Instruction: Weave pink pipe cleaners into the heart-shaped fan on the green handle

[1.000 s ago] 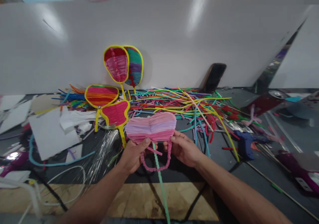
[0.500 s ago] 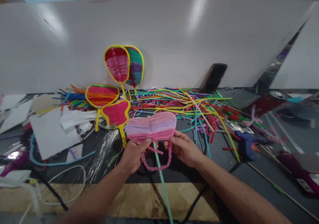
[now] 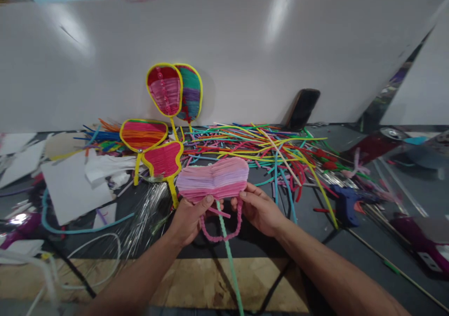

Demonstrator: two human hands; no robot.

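Observation:
Between my two hands is a fan shape made of pipe cleaners, in bands of pink and lilac. A twisted pink loop hangs below it, and a long mint-green stem runs down toward me. My left hand pinches the lower left edge, thumb on top. A short pink pipe cleaner end sticks out beside that thumb. My right hand grips the lower right corner where the pink loop meets the edge. The fingers under the piece are partly hidden.
Yellow-rimmed fans lie and lean behind on the left. Loose pipe cleaners spread across the table's back. A blue glue gun lies right; a phone leans on the white board. White paper sheets and silver strands are left.
Almost nothing differs. Both hands keep the same hold on the pink and lilac fan, and the loop and stem hang nearly as before.

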